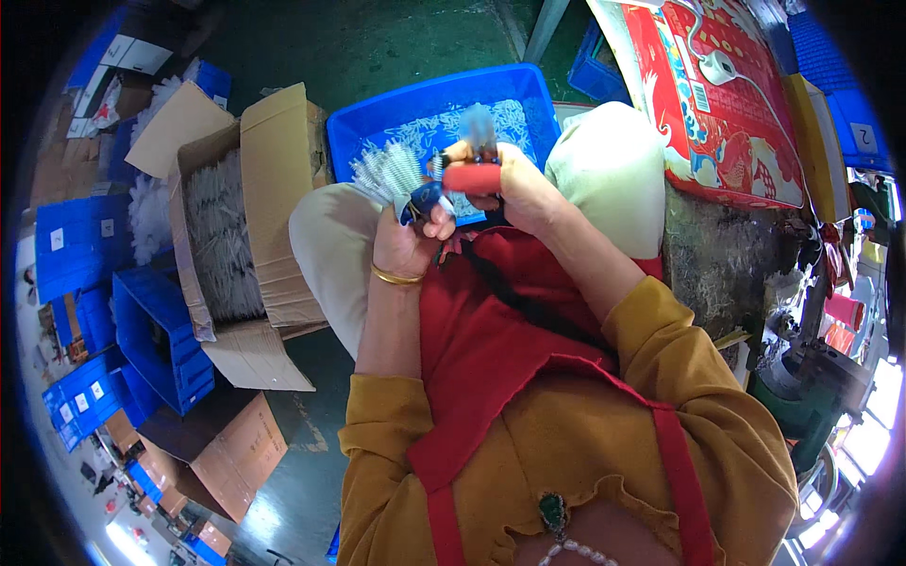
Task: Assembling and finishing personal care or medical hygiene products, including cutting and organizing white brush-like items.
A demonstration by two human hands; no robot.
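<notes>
My left hand (404, 243) is closed around the lower end of a fanned bunch of white ribbed plastic strips (389, 172). Something dark blue (426, 198) sits at its fingers, too small to make out. Close on its right, my right hand (525, 191) grips a thick red handle-like piece (472, 178). A grey piece (479, 130) sticks up from that hand, smeared by motion, so its kind is unclear. Both hands are above the near part of a blue plastic tub (441, 85), which holds many small white plastic pieces (510, 123).
An open cardboard box (283, 208) full of thin whitish strips (222, 241) stands left of my knee. Blue crates (165, 344) and another carton (236, 453) lie farther left. At right are a red patterned box (727, 123) with a white cable, and a green machine (816, 396).
</notes>
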